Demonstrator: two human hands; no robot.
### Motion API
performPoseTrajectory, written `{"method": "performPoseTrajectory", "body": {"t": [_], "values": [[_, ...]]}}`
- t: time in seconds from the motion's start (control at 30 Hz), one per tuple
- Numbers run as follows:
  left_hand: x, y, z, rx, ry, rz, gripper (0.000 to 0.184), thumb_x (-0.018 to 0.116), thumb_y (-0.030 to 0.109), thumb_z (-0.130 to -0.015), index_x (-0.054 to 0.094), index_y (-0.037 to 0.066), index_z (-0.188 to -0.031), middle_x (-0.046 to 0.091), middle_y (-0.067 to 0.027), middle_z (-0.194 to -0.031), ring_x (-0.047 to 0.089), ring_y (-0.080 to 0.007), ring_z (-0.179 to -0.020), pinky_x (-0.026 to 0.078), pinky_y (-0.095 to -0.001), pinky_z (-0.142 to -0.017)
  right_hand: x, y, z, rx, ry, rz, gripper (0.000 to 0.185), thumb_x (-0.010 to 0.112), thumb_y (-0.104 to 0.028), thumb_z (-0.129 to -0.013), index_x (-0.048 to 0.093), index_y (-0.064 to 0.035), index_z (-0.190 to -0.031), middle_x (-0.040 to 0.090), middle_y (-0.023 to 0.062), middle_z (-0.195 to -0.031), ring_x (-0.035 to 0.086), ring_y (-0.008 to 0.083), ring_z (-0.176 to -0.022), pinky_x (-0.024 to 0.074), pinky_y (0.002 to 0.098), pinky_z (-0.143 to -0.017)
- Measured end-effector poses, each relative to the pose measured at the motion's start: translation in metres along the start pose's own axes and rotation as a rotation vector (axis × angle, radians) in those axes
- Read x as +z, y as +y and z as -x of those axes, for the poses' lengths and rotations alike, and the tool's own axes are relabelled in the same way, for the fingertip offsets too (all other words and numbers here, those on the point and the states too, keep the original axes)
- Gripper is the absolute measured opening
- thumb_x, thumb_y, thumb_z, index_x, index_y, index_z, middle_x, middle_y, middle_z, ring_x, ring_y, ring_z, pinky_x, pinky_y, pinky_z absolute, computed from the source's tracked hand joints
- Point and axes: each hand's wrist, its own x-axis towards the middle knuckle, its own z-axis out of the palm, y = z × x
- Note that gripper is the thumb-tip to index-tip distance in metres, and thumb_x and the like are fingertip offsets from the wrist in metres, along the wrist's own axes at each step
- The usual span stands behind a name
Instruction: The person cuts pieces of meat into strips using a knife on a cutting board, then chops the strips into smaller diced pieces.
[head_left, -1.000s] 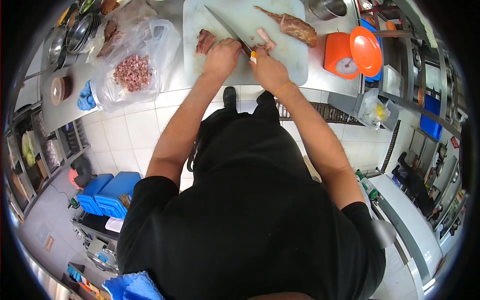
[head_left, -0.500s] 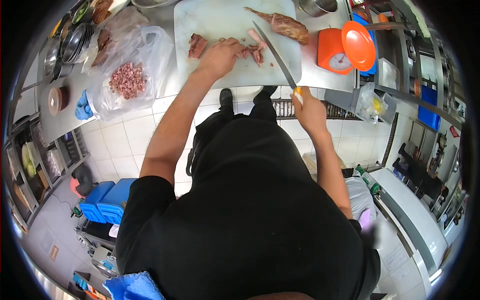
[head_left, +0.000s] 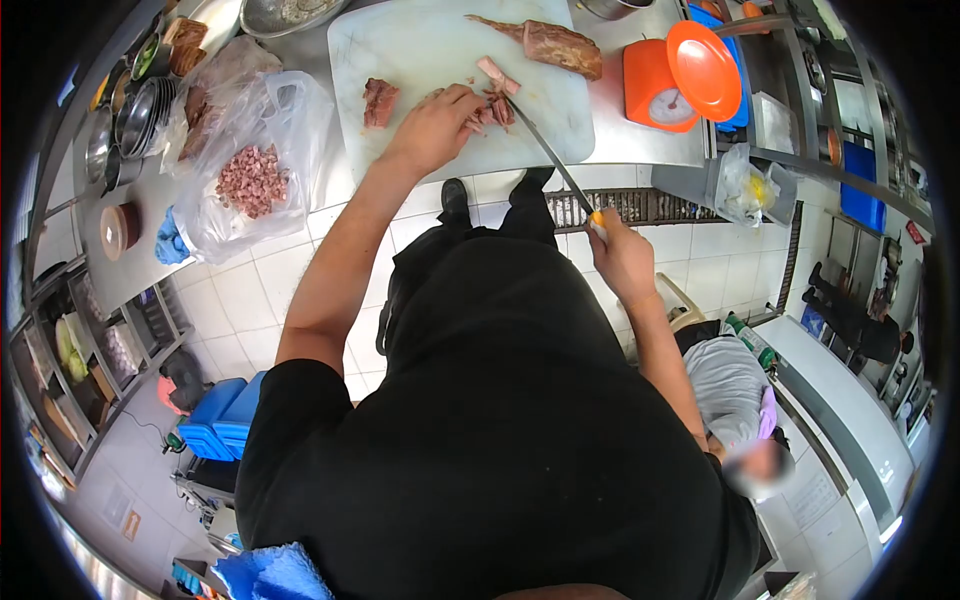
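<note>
Head view: the left hand [head_left: 435,125] is palm down over the chopping board [head_left: 440,45], fingers bent and close together at the small cut meat pieces [head_left: 493,110]; whether it grips any cannot be told. The right hand [head_left: 622,255] is closed round the yellow and white handle of one knife [head_left: 550,150], beyond the near edge of the board, with the blade slanting back over it and the tip at the cut pieces. Also on the board: one meat chunk [head_left: 380,102] left of the left hand, one pale strip [head_left: 498,75] beside the cut pieces, and one long piece of meat [head_left: 562,50] near the far right corner. The board lies on a metal counter [head_left: 640,148]. Right of it stands one orange scale [head_left: 660,85], its dial figures too small to read, with one orange dish [head_left: 704,70] at its top. Left of the board, one clear plastic bag [head_left: 305,125] holds diced meat [head_left: 252,182], the cubes too many to count. Farther left are one round tub [head_left: 119,230], one blue cloth [head_left: 171,240] and a stack of metal bowls [head_left: 148,115], number uncertain. Below the counter at right is one grey bin [head_left: 778,195]. One person in grey [head_left: 725,385] is at lower right; one person in dark clothing [head_left: 860,325] is farther right. One printed sheet [head_left: 810,495] is illegible.
</note>
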Motion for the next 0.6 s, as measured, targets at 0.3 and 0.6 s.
{"method": "performPoseTrajectory", "body": {"t": [0.3, 0.6], "values": [[-0.016, 0.006, 0.001, -0.008, 0.084, -0.013, 0.044, 0.078, 0.016, -0.088, 0.064, 0.009, -0.129, 0.062, -0.0124, -0.135, 0.062, -0.0381, -0.122, 0.052, -0.0484, -0.103, -0.010, -0.013, -0.021, -0.064, -0.011, 0.060, 0.029, 0.069, -0.031, -0.100, 0.059, -0.0068, -0.113, 0.074, 0.0209, -0.090, 0.073, 0.0423, -0.079, 0.0564, 0.0543, -0.069], [0.016, -0.009, -0.062, -0.216, 0.231, -0.029, 0.029, 0.077, 0.020, -0.091, 0.073, 0.010, -0.118, 0.073, -0.0134, -0.118, 0.068, -0.0383, -0.112, 0.055, -0.0489, -0.098, -0.027, -0.017, -0.043, 0.096, -0.075, 0.034, 0.037, 0.067, -0.034, -0.102, 0.061, -0.0030, -0.120, 0.074, 0.0252, -0.087, 0.072, 0.0460, -0.082, 0.0552, 0.0561, -0.072]]}}
